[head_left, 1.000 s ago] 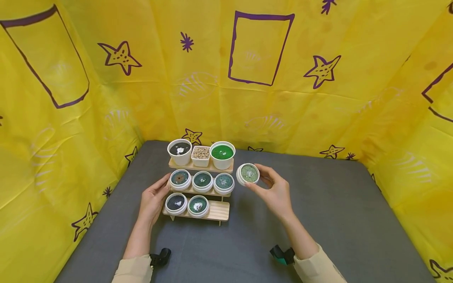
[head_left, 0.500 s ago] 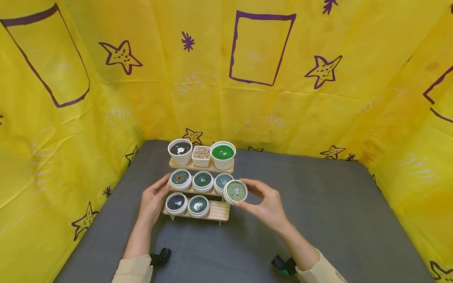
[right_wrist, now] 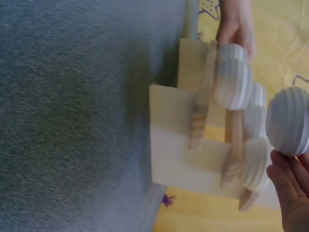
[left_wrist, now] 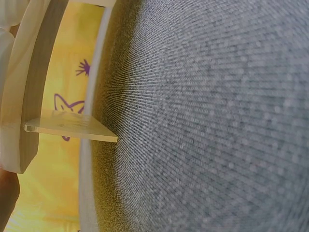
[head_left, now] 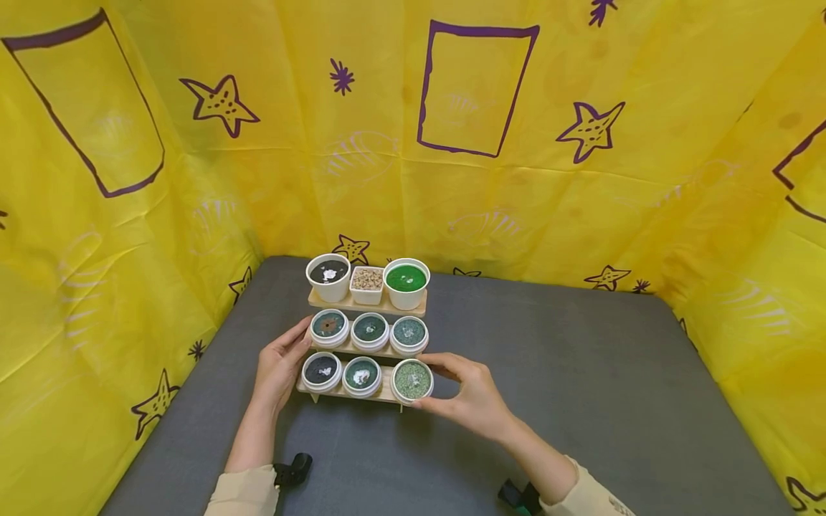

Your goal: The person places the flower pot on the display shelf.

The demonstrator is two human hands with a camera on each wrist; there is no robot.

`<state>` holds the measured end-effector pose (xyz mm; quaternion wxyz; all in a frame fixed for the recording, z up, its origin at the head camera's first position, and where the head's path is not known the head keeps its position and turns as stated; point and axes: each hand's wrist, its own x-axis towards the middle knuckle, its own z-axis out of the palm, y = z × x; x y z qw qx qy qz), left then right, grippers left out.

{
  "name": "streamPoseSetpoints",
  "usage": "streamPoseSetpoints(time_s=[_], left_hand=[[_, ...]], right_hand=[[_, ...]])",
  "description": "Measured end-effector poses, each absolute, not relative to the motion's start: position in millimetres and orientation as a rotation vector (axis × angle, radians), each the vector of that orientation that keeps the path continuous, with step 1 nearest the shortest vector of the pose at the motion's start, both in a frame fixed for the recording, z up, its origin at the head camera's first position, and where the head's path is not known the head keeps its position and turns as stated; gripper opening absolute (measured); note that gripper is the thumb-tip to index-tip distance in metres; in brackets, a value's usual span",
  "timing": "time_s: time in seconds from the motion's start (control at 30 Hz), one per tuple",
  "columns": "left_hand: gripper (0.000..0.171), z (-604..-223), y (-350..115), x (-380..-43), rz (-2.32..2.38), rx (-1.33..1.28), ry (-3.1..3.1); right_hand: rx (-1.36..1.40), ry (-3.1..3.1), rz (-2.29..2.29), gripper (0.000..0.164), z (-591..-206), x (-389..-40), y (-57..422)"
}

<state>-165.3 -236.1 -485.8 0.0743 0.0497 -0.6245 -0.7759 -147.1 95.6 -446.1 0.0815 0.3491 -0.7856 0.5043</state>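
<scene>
In the head view my right hand (head_left: pixel 467 394) pinches a small white ribbed cup (head_left: pixel 413 380) with speckled pale green contents, thumb in front and fingers behind. It overlaps the right end of the lowest tier of a wooden stand (head_left: pixel 386 387); the right wrist view shows the cup (right_wrist: pixel 288 122) held off the shelf. At the middle tier's left end my left hand (head_left: pixel 277 365) grips the stand. Beside that hand sits a cup with a brown spot (head_left: pixel 328 325). Two dark-filled cups, one bluish-black (head_left: pixel 321 370) and one green (head_left: pixel 361 375), share the lowest tier.
The top tier bears a tub of dark contents (head_left: pixel 328 276), a square dish of beige bits (head_left: pixel 366 283) and a bright green tub (head_left: pixel 406 281). Two more cups (head_left: pixel 370 328) stand on the middle tier. Yellow patterned cloth (head_left: pixel 484 186) walls in the grey table (head_left: pixel 581 373).
My right hand has brought the pale green cup from right of the middle tier down and left, over the lowest tier's right end. My left hand has stayed put.
</scene>
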Motion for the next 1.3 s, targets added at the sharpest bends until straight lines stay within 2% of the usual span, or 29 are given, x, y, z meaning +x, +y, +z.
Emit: streamPoseSetpoints(time_s=[0.63, 1.3], left_hand=[[0.053, -487.0, -235.5, -163.4, -2.329, 0.13, -1.854], [0.054, -485.7, -235.8, -165.2, -2.335, 0.151, -1.863]], right_hand=[[0.976, -2.493, 1.503, 0.053, -475.6, -156.5, 85.2], [0.88, -2.516, 1.556, 0.047, -484.8, -162.2, 79.5]])
